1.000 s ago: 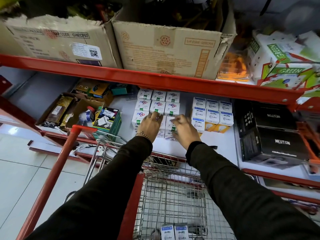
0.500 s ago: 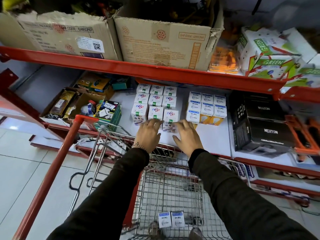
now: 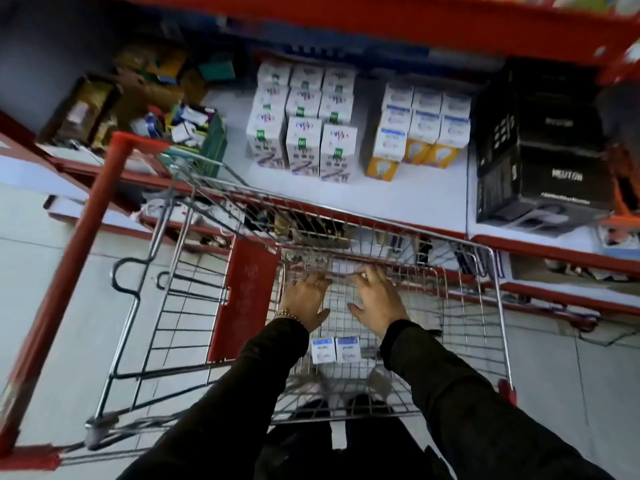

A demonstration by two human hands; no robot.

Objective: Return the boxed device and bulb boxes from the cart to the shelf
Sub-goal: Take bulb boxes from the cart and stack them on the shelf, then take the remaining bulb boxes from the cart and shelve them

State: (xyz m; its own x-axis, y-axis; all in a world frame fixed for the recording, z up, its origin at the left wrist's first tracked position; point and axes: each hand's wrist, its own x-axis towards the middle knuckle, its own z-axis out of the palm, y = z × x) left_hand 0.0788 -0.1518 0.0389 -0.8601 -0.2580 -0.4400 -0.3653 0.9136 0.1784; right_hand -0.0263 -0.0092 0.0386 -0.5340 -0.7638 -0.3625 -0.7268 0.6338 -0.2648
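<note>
Two white bulb boxes with blue tops (image 3: 335,348) lie side by side on the wire floor of the cart (image 3: 460,327). My left hand (image 3: 304,301) and my right hand (image 3: 375,299) hang inside the cart just above and beyond those boxes, fingers spread, holding nothing. On the white shelf (image 3: 415,199) stand a block of white bulb boxes with purple print (image 3: 303,123), a block of white, blue and yellow bulb boxes (image 3: 420,128), and stacked black device boxes (image 3: 543,161) at the right.
The cart's red handle bar (image 3: 69,271) runs diagonally at the left. Brown cartons and a green box of small items (image 3: 194,129) crowd the shelf's left end. A red shelf beam (image 3: 381,19) crosses overhead. Grey floor tiles lie to the left.
Both hands have left the purple-print boxes on the shelf and come down into the cart, empty. The view has tilted downward toward the cart.
</note>
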